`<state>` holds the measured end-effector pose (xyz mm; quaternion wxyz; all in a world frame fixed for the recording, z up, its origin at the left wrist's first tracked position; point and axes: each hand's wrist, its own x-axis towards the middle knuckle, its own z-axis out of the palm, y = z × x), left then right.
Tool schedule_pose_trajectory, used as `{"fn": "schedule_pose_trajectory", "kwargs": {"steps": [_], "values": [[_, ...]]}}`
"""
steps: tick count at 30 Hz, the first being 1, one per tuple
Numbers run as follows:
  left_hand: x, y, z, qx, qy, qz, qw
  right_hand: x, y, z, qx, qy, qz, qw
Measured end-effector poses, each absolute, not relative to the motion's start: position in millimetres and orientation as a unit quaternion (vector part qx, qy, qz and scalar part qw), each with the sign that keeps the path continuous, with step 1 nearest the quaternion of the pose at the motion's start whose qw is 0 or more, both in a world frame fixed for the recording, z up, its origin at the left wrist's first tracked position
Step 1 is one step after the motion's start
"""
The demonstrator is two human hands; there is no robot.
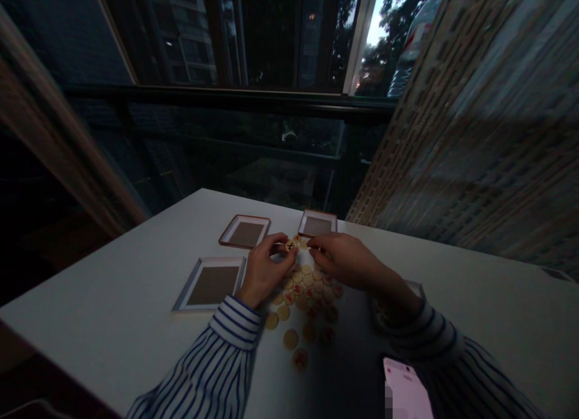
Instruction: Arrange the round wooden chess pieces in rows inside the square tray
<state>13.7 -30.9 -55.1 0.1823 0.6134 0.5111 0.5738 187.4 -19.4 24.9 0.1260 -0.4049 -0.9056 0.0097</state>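
Note:
My left hand (266,267) pinches a round Chinese chess piece (290,246) with a dark character between thumb and fingertips, raised at the far end of the pile. Beside it, my right hand (346,257) has its fingertips drawn together; what they hold, if anything, is hidden. A plain pale piece (303,245) lies between the two hands, close to the right fingertips. Below them spreads a pile of pale wooden Chinese chess pieces (308,281), some showing red characters, others blank side up. A red-marked piece (300,359) sits apart at the near end.
Shallow trays stand on the white table (136,274): a silver-rimmed one (184,291) at left, a copper-rimmed one (223,235) behind it, another (320,213) at the far edge. A lit phone (404,386) lies near right. Something rimmed (418,288) is partly behind my right forearm.

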Motion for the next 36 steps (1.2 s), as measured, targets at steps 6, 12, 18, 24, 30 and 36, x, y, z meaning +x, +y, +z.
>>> {"fn": "schedule_pose_trajectory", "kwargs": {"steps": [6, 12, 18, 24, 30, 36], "values": [[20.7, -37.6, -56.4, 0.646, 0.466, 0.588, 0.136, 186.2, -14.3, 16.5, -0.393, -0.864, 0.175, 0.260], [24.7, -41.5, -55.4, 0.671, 0.439, 0.590, 0.089, 186.1, -10.5, 11.0, -0.374, -0.828, 0.300, 0.291], [26.2, -42.8, -56.1, 0.685, 0.431, 0.583, 0.072, 187.2, -9.8, 10.2, -0.376, -0.807, 0.345, 0.296], [33.0, -44.6, -56.0, 0.610, 0.418, 0.633, 0.226, 189.4, -9.2, 10.9, -0.383, -0.809, 0.341, 0.287], [36.3, -46.6, -45.6, 0.486, 0.427, 0.656, 0.388, 191.0, -6.8, 9.6, -0.374, -0.811, 0.344, 0.288], [35.2, -42.6, -49.1, 0.426, 0.431, 0.640, 0.472, 191.8, -8.8, 12.1, -0.376, -0.812, 0.338, 0.291]]}}
